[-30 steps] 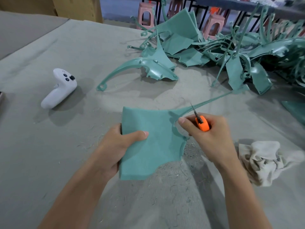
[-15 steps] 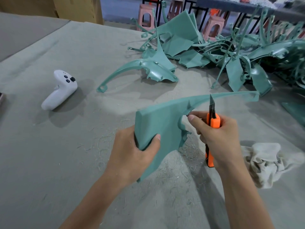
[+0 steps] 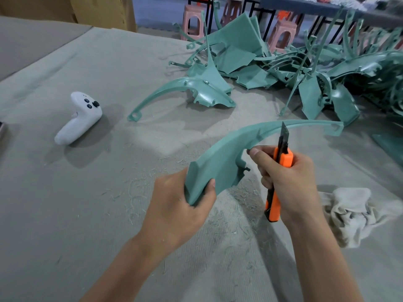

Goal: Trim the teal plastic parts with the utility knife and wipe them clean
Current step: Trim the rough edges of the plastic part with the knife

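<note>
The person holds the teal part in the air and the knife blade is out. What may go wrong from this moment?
1. The utility knife in the right hand has its blade bare, close to the thin arm of the teal part. One fingertip of that hand reaches toward the same edge, so a slip may cut it.
2. The left hand has its grip only on the wide end, so the long arm is unsupported and may flex under the blade.

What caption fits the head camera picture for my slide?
Left hand grips a curved teal part while the right hand holds an orange utility knife, blade up; a crumpled cloth lies nearby.
</note>
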Tool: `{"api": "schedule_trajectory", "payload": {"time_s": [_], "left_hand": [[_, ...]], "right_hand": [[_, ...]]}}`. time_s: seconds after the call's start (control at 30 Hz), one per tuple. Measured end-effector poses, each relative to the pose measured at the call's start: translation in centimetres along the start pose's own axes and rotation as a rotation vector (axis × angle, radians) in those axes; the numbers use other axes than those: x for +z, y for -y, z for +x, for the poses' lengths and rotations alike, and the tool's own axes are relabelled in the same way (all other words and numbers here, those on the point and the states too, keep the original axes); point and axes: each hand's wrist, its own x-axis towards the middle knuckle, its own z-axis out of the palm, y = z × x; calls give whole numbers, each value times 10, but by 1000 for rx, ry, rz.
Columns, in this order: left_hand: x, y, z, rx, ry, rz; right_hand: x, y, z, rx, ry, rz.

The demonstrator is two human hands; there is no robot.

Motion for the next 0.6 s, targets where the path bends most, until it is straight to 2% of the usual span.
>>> {"api": "schedule_trajectory", "payload": {"time_s": [0.37, 0.6], "left_hand": [[0, 0, -1, 95, -4, -17], [1, 0, -2, -32, -4, -47]], "right_hand": [[5, -2, 0, -51, -36, 3], [5, -3, -1, -128, -27, -1]]}}
